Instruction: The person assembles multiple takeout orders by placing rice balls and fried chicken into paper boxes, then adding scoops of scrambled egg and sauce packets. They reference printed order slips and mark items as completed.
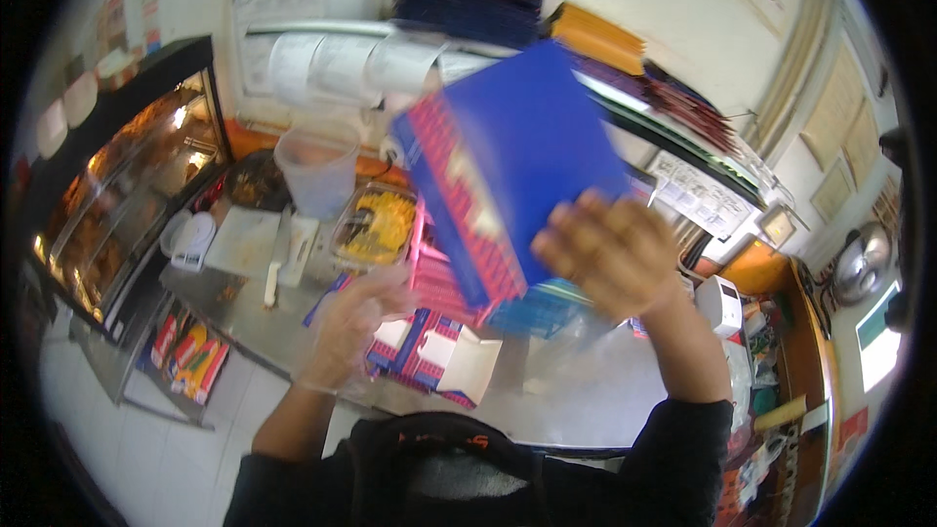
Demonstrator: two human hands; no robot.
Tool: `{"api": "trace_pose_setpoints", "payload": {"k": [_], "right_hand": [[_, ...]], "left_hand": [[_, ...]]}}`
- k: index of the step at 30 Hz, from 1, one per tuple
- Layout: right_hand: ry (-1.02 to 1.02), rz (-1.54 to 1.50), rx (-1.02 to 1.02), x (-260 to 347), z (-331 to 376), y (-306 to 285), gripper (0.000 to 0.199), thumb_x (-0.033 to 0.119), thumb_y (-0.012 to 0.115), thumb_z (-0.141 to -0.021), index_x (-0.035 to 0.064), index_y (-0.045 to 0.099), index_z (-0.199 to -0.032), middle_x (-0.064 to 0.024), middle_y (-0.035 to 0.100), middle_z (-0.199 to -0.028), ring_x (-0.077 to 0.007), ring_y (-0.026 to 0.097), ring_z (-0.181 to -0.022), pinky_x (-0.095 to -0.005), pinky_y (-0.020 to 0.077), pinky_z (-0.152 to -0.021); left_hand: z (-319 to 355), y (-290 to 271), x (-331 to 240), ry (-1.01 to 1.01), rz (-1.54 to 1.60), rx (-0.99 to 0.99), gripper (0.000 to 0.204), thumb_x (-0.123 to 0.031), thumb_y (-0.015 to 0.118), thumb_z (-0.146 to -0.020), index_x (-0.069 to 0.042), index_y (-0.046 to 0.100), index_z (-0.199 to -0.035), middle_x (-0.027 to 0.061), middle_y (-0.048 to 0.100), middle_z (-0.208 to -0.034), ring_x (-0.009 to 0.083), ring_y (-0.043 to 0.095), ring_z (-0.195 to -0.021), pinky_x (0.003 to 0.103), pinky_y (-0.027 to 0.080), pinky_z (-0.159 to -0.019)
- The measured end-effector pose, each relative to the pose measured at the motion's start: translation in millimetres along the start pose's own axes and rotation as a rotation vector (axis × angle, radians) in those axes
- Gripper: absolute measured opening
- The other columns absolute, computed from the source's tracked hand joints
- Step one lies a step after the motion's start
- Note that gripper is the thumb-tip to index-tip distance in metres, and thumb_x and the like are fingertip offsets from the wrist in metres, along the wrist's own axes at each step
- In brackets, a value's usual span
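Note:
A large blue carton [527,137] with a pink-red patterned side is held up tilted over the counter, blurred by motion. My right hand [615,254] grips its lower right edge. My left hand [361,317], in a clear plastic glove, hovers lower left of the carton. Its fingers are loosely bent and apart from the carton, with nothing visible in them. Just right of that hand, a smaller blue and pink carton [439,356] lies on the counter with a pale flap folded out. Pink baskets [444,278] and a blue basket [537,310] stand behind, partly hidden by the raised carton.
At the left are a glass heated cabinet [137,185], a white scale [193,239], and a knife [276,263] on a cutting board [239,244]. A tray of yellow food [381,224] stands beside a clear tub [317,171]. Stacked flat cartons [468,5] fill a shelf above.

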State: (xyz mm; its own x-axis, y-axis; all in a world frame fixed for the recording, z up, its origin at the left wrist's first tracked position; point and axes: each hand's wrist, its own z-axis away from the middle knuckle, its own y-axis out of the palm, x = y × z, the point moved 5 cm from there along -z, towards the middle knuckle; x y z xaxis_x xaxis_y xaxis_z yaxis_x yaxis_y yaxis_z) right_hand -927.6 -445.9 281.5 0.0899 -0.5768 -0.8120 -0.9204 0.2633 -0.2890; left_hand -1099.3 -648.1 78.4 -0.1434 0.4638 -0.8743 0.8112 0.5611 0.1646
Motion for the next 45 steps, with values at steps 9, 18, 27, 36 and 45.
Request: {"api": "trace_pose_setpoints", "payload": {"k": [9,18,27,36,45], "right_hand": [[0.495,-1.001,0.395,160.5,54.6,51.9,0.050,0.041,0.069,-0.088,0.0077,0.067,-0.125,-0.0126,0.061,-0.139,-0.0308,0.052,-0.136,-0.0585,0.0322,-0.114],[1.843,-1.288,0.373,195.8,249.0,128.6,0.038,0.023,0.064,-0.099,-0.0025,0.064,-0.127,-0.0127,0.069,-0.118,-0.0242,0.066,-0.106,-0.0392,0.0516,-0.093],[2.122,-1.288,-0.024,242.9,285.4,75.9,0.029,0.012,0.060,-0.103,-0.0046,0.064,-0.127,-0.0058,0.072,-0.106,-0.0112,0.063,-0.095,-0.0281,0.0507,-0.086],[1.698,-0.231,0.290,218.7,308.0,16.7,0.041,0.006,0.066,-0.092,-0.0057,0.061,-0.131,-0.0213,0.069,-0.119,-0.0343,0.066,-0.115,-0.0392,0.0512,-0.099],[2.114,-1.120,0.222,259.0,409.7,31.0,0.025,0.004,0.063,-0.095,-0.0042,0.072,-0.116,-0.0152,0.076,-0.099,-0.0153,0.070,-0.086,-0.0290,0.0538,-0.079]], "left_hand": [[-15.5,49.9,13.6,0.412,-1.262,-0.110,0.049,-0.004,0.066,-0.083,0.003,0.057,-0.131,0.0154,0.051,-0.086,0.0347,0.053,-0.076,0.045,0.044,-0.065],[-4.4,71.5,49.7,-0.067,-0.649,0.238,0.030,-0.011,0.065,-0.095,0.001,0.063,-0.123,0.0161,0.065,-0.102,0.0300,0.063,-0.089,0.040,0.051,-0.081],[-46.3,110.1,92.8,0.149,-1.598,0.104,0.070,-0.041,0.069,-0.095,0.004,0.048,-0.144,0.0267,0.062,-0.133,0.0384,0.062,-0.122,0.043,0.050,-0.100],[-17.5,187.7,172.6,-0.281,-1.509,0.668,0.052,-0.025,0.069,-0.082,-0.006,0.061,-0.130,0.0170,0.070,-0.105,0.0348,0.066,-0.103,0.049,0.047,-0.100],[46.3,193.6,186.4,-0.216,-1.101,-0.091,0.098,-0.026,0.080,-0.074,0.009,0.030,-0.151,0.0333,0.040,-0.146,0.0437,0.048,-0.129,0.051,0.033,-0.114]]}}
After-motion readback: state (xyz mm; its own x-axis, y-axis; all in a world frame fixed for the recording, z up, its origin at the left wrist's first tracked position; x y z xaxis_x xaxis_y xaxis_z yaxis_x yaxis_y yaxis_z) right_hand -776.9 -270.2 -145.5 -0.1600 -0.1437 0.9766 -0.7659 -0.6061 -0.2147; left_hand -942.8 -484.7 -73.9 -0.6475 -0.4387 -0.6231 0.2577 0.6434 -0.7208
